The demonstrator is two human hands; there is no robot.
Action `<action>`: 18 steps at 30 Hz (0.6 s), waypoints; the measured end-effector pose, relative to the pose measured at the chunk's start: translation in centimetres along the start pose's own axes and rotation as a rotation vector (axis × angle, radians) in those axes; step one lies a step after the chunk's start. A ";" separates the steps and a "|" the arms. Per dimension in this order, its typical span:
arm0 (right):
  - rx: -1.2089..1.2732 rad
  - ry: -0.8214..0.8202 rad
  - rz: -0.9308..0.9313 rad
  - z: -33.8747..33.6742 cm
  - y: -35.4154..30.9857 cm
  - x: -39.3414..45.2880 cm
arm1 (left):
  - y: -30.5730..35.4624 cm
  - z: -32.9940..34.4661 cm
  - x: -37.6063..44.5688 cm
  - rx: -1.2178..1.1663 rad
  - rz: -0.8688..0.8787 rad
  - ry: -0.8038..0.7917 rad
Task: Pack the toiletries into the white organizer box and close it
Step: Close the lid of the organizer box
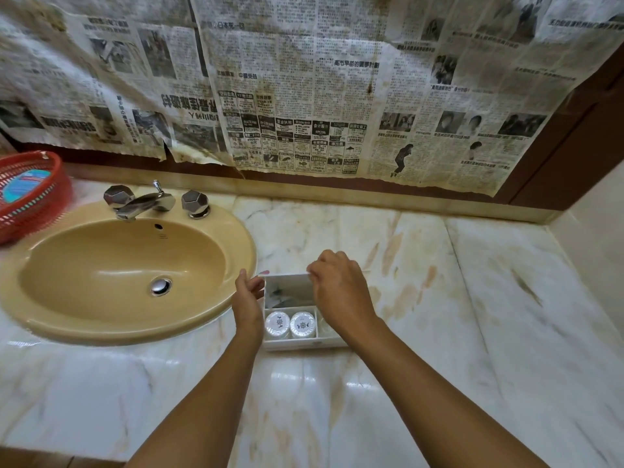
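the white organizer box (305, 342) sits on the marble counter (439, 298) just right of the tan sink (135, 329), lid off or raised; i cannot tell which. two round white packets (290, 325) lie side by side in its near left compartment. the far compartment shows only dark, blurred shapes. the left hand (248, 300) rests against the box's left wall, fingers fairly straight. the right hand (339, 292) hovers over the right side, fingers curled in a pinch, hiding that compartment; what it pinches, if anything, cannot be made out.
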State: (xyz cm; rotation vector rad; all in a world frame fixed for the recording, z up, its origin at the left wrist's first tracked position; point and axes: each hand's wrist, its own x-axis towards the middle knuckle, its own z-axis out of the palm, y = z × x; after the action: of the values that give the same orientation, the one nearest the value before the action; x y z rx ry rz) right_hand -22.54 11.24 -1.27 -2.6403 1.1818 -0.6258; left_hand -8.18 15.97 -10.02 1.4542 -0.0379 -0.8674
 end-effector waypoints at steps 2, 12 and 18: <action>0.002 -0.037 0.001 0.2 0.0 -1.3 | 0.0 -0.2 0.1 -0.025 -0.027 -0.004; 0.047 -0.126 0.023 1.4 0.2 -5.4 | -0.2 -0.5 0.3 -0.114 -0.135 -0.040; 0.053 -0.181 0.015 1.9 0.5 -6.2 | -0.5 -0.5 0.7 -0.111 -0.129 -0.018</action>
State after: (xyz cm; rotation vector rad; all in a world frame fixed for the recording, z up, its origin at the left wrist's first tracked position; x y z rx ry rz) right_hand -25.69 15.55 -5.05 -2.5782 1.1158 -0.3991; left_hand -7.67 16.14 -10.86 1.3556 0.0902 -0.9724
